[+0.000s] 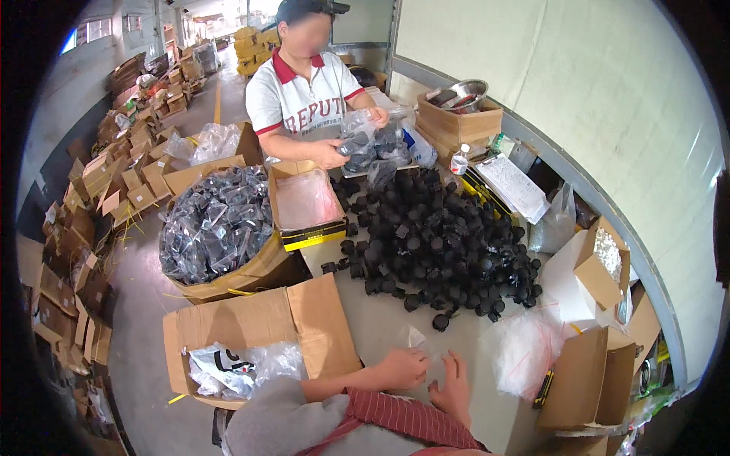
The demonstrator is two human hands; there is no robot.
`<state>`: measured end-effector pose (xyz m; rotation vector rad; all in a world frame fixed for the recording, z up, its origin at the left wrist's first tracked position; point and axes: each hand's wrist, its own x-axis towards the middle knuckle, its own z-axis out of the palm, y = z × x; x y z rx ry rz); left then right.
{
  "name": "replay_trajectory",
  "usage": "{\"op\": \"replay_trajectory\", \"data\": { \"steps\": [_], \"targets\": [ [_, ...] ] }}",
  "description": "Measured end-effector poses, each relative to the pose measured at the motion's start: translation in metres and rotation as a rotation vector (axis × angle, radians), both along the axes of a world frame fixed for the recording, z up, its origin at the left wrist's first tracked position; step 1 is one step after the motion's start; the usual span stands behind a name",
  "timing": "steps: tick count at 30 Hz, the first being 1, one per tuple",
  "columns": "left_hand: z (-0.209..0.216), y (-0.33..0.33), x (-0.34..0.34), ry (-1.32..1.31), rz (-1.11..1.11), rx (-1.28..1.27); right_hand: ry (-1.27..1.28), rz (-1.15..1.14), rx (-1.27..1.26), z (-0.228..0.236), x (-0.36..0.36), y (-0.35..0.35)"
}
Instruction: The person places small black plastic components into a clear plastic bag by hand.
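Observation:
At the near edge of the table, my left hand [403,369] is closed with its fingers curled. A small clear plastic bag [413,337] sticks up from its fingertips. My right hand [453,386] is just to the right, thumb and fingers apart, nothing visible in it. Beyond both hands lies a large heap of small black plastic parts [441,243]; their exact kind is too small to tell. A stack of flat clear plastic bags [525,353] lies to the right of my right hand.
Across the table a person [304,91] handles a clear bag of dark parts [357,144]. An open box with a pinkish-white lining [306,199] stands left of the heap. Bagged parts fill a large carton [217,220]. Open cartons [243,319] flank me; a bottle [460,159] stands far right.

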<state>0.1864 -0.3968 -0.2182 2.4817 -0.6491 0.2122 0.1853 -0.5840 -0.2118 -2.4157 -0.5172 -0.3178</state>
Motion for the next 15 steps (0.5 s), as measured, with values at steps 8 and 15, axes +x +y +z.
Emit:
{"op": "replay_trajectory", "data": {
  "steps": [8,15],
  "targets": [
    [-0.017,-0.006,0.002,-0.201,0.000,-0.144,0.008,0.039,-0.118,-0.013,0.011,0.002],
    [-0.014,0.006,-0.016,0.099,0.245,-0.064,0.177,-0.001,0.008,-0.017,0.010,0.020]
  ]
}}
